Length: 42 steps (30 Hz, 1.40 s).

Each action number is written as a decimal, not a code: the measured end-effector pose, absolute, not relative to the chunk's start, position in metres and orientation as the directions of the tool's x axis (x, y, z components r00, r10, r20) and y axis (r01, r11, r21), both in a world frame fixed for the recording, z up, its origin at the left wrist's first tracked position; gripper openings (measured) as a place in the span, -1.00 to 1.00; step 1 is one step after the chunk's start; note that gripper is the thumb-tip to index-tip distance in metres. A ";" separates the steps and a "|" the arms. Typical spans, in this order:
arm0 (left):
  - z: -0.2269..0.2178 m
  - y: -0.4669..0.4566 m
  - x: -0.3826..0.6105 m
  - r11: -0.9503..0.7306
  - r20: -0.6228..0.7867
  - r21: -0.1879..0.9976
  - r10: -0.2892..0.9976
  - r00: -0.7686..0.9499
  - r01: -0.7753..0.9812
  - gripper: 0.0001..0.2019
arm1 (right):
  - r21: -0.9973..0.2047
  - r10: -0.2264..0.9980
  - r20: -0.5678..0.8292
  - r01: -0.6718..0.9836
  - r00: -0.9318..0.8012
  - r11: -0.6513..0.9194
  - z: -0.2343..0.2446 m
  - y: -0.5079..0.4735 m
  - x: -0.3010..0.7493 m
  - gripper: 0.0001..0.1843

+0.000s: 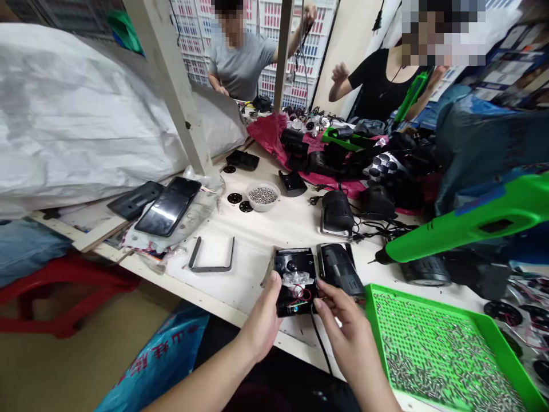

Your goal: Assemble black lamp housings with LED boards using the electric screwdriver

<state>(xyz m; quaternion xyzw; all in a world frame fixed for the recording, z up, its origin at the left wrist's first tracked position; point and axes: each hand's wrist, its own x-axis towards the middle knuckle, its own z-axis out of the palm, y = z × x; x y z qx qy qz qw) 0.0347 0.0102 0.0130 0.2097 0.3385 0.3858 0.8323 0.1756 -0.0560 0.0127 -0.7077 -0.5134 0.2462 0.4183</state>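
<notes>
- Head view: we record the work at the near edge of a white workbench (184,280), with 12 o'clock straight ahead of the hands.
- Left hand (259,320): partly open, thumb and fingers curled around the left edge of an open black plastic housing (295,264). It has hold of the housing.
- Right hand (347,332): partly open, with its fingertips (319,288) pressed against the housing's lower right corner. We read this as a light hold.
- The housing sits between the hands at the bench edge, its inside facing up. It shows a clear plastic part (295,278) and red wires (301,294). We cannot tell if it is lifted off the bench.
- A second black housing shell (338,268) lies just beside it at 1 o'clock, and a black cable (321,349) runs down from the housing at 6 o'clock.
- At 4 o'clock we note a green perforated tray (510,355) holding many metal pins.
- A green power tool (480,220) hangs at 3 o'clock.
- A white bowl of small metal parts (262,197) stands at 11 o'clock.
- Two co-workers stand across the bench at 12 and 1 o'clock: one in a grey T-shirt (240,66), one in a black top (377,86).
</notes>
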 end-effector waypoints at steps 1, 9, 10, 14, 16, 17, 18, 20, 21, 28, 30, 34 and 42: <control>0.014 0.009 0.037 0.654 -0.440 0.555 0.755 0.486 -0.513 -0.48 | -0.804 0.937 0.128 0.587 0.324 -0.093 0.017 -0.056 0.177 -0.65; 0.008 0.004 0.038 0.715 -0.526 0.461 0.697 0.487 -0.526 -0.45 | -0.255 0.871 0.401 0.948 0.284 -0.192 0.030 -0.046 0.225 -0.40; 0.006 0.002 0.037 0.710 -0.513 0.458 0.703 0.492 -0.536 -0.46 | -0.219 0.881 0.389 0.956 0.268 -0.194 0.027 -0.045 0.229 -0.37; 0.000 -0.001 0.038 0.677 -0.449 0.480 0.736 0.507 -0.558 -0.46 | -0.174 0.911 0.334 0.966 0.242 -0.193 0.015 -0.045 0.235 -0.34; 0.000 -0.002 0.038 0.672 -0.443 0.497 0.741 0.505 -0.550 -0.47 | -0.168 0.917 0.324 0.968 0.232 -0.185 0.011 -0.046 0.233 -0.35; 0.000 -0.002 0.038 0.672 -0.445 0.500 0.740 0.504 -0.546 -0.48 | -0.155 0.921 0.320 0.971 0.224 -0.182 0.011 -0.046 0.232 -0.34; 0.001 -0.002 0.038 0.672 -0.444 0.502 0.741 0.504 -0.545 -0.48 | -0.134 0.925 0.315 0.974 0.214 -0.180 0.010 -0.047 0.231 -0.32; 0.001 -0.002 0.038 0.670 -0.439 0.498 0.742 0.507 -0.550 -0.48 | -0.076 0.931 0.305 0.979 0.203 -0.189 0.009 -0.047 0.229 -0.27; 0.001 -0.002 0.038 0.669 -0.433 0.494 0.743 0.510 -0.555 -0.48 | -0.047 0.933 0.299 0.980 0.201 -0.196 0.008 -0.048 0.228 -0.24; 0.007 0.001 0.038 0.692 -0.412 0.424 0.722 0.556 -0.584 -0.48 | 0.048 0.930 0.310 0.974 0.197 -0.223 0.001 -0.046 0.225 -0.20; 0.012 0.004 0.038 0.724 -0.456 0.401 0.689 0.563 -0.561 -0.46 | 0.063 0.926 0.321 0.971 0.200 -0.231 0.000 -0.045 0.225 -0.21; 0.021 0.009 0.036 0.755 -0.517 0.384 0.652 0.554 -0.531 -0.44 | 0.024 0.898 0.380 0.968 0.223 -0.251 0.005 -0.043 0.223 -0.19; 0.019 0.007 0.037 0.727 -0.517 0.379 0.679 0.521 -0.573 -0.47 | -0.041 0.906 0.331 0.963 0.265 -0.267 0.011 -0.053 0.218 -0.15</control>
